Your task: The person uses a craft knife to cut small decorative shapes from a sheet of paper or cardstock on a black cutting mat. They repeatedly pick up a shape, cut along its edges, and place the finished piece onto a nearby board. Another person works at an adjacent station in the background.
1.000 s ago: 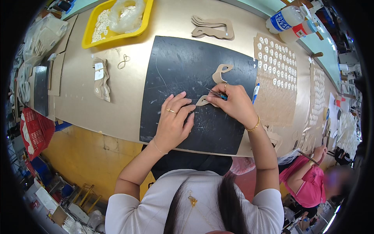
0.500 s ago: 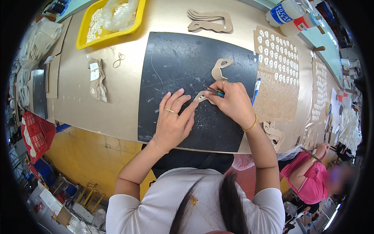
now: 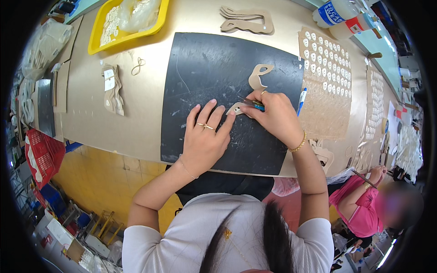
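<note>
A small curved beige cut piece with dark holes near its end lies on the black cutting mat. My left hand is open, fingers spread, its index fingertip pressing the near left edge of that piece. Closed around small blue-handled snips, my right hand rests over the piece's right end, thumb touching it. The thin dark blades point up and left, off the piece. Beyond the right hand, a second curved beige piece with an oval cut-out lies on the mat.
At the upper left stands a yellow tray of small pale pieces. Bundled beige pieces lie left of the mat. A board with rows of pale pieces and a blue pen are on the right. A person in pink sits at lower right.
My left hand's fingers have spread a little and its index fingertip has shifted slightly along the piece. My right hand has stayed nearly in place with the snips.
</note>
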`<control>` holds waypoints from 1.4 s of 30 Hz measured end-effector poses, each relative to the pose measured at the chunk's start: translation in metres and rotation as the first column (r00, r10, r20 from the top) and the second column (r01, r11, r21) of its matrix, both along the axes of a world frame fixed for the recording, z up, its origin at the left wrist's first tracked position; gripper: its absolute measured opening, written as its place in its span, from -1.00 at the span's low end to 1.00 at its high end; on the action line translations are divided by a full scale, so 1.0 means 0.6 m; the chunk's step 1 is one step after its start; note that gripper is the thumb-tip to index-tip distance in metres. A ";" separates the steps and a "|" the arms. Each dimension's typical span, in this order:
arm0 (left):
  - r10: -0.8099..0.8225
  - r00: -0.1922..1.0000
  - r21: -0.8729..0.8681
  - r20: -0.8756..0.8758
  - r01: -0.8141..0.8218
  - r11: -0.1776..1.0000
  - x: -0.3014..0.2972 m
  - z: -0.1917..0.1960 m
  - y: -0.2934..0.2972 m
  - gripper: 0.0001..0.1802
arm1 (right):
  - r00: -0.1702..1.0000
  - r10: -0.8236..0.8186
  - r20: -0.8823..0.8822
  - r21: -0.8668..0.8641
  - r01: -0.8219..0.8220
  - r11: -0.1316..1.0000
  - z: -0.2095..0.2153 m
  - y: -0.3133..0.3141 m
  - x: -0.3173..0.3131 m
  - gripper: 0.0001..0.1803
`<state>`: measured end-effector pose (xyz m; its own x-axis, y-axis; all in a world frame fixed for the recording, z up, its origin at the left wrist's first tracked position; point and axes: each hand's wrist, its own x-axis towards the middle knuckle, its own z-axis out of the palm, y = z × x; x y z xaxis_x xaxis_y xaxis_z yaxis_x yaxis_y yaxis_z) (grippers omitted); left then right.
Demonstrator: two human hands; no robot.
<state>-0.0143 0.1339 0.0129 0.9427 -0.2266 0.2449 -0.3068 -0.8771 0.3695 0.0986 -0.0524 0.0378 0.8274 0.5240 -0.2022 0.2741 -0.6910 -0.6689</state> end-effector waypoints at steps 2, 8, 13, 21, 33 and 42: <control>-0.014 1.000 0.032 0.003 0.014 0.999 0.002 0.002 -0.001 -0.49 | 0.999 0.032 0.006 -0.009 -0.031 0.999 0.006 -0.003 0.004 -0.71; -0.024 1.000 0.061 0.010 0.023 0.998 0.003 0.003 -0.002 -0.49 | 1.000 0.024 -0.012 -0.043 -0.024 0.999 0.006 0.002 0.006 -0.73; -0.033 0.999 0.088 0.031 0.030 0.996 0.005 0.000 0.000 -0.47 | 0.999 0.010 -0.043 -0.061 -0.013 0.998 0.013 0.005 0.008 -0.76; -0.061 0.998 0.109 0.022 0.058 0.992 0.005 0.000 0.004 -0.49 | 0.998 0.015 -0.053 -0.128 -0.022 0.992 0.019 0.011 0.010 -0.75; -0.118 0.993 0.114 0.028 0.114 0.987 0.000 -0.007 -0.002 -0.40 | 0.997 0.054 -0.059 -0.169 -0.063 0.984 0.020 0.017 0.028 -0.70; -0.061 0.998 0.178 0.033 0.054 0.983 -0.007 -0.014 -0.017 -0.38 | 0.994 0.065 -0.086 -0.137 -0.077 0.988 0.011 0.013 0.035 -0.66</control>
<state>-0.0187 0.1236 0.0048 0.9177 -0.3228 0.2317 -0.3693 -0.9082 0.1972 0.1198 -0.0443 0.0445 0.7669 0.5425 -0.3428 0.2742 -0.7600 -0.5892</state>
